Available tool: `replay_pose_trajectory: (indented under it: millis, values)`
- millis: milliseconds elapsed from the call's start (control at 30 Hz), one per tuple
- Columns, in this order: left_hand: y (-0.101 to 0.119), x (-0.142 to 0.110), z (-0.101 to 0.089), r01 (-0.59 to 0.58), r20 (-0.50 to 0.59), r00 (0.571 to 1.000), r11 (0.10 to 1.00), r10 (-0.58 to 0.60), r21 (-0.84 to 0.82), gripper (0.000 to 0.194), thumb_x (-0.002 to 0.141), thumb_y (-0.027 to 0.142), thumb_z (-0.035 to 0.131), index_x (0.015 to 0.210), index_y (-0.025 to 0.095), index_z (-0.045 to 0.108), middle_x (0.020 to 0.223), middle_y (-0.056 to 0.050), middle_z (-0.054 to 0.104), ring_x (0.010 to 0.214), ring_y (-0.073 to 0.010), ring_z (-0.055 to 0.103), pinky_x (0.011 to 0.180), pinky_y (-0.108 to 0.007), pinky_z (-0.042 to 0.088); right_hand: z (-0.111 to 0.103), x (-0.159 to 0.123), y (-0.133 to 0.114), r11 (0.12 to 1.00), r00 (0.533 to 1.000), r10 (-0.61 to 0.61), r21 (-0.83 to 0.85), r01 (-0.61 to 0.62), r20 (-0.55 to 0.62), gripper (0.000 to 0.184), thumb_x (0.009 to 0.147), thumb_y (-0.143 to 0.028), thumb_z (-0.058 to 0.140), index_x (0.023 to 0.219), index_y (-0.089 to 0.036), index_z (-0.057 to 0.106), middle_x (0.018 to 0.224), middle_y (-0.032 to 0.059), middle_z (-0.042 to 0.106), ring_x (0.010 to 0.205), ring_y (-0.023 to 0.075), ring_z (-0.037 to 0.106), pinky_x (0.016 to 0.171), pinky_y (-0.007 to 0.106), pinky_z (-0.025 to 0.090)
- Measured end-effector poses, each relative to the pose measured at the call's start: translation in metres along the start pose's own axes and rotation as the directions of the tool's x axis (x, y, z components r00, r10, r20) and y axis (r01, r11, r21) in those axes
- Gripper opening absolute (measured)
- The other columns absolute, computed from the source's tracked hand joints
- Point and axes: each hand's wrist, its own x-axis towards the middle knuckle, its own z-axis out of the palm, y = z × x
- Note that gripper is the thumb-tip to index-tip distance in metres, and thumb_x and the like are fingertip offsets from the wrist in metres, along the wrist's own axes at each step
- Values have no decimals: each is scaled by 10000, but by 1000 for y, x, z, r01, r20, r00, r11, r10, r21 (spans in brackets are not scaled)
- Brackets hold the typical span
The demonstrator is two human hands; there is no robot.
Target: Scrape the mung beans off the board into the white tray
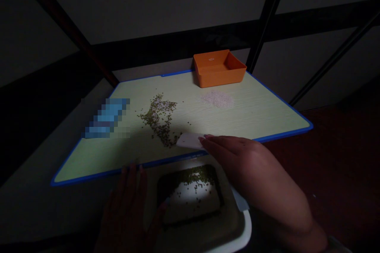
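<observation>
I have open tabletop (267, 114) right of the pale pile (218, 99) | nearly bare lane between it and the green grains (151, 116) | orange bin (221, 79) bars my reach at the far right corner | tub (247, 227) and right hand (237, 154) crowd the near edge

Blue object (107, 118) pixelated. White tub (247, 231) cut off by bottom edge. Orange box (222, 79) label (211, 59) illegibly small.
</observation>
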Motion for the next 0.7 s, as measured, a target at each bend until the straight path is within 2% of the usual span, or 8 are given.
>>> replay_pose_trajectory:
  millis: [100,333,533,700]
  values:
    - [-1,-1,1,2,14,1000,1000,-2,-6,737,846,580,346,1466,251,121,1594,-132,272,1472,-323,265,1037,-582,451,2,0,0,999,1000,-9,32,8,23,287,967,-148,432,1040,-180,708,1012,97,758,843,209,735,764,321,599]
    - [-3,-2,3,10,25,1000,1000,-10,-12,744,844,558,376,1468,261,102,1615,-118,216,1480,-327,245,1074,-590,427,4,0,-2,998,999,-46,48,47,-21,332,977,-143,388,1105,-159,695,1114,130,739,872,229,737,738,337,602]
    - [0,0,1,6,29,1000,1000,-6,-17,728,851,529,373,1469,258,99,1599,-134,256,1479,-326,249,1053,-603,447,7,4,-1,998,999,-28,65,26,28,330,987,-164,381,1076,-170,698,1028,110,757,850,205,734,737,310,582]
    - [-1,1,2,1,13,1000,1000,-1,-17,739,847,572,350,1468,253,109,1608,-132,231,1479,-335,246,1047,-601,447,14,8,-2,998,1000,-17,69,15,17,334,975,-159,394,1148,-179,678,1087,107,749,883,203,733,744,299,574]
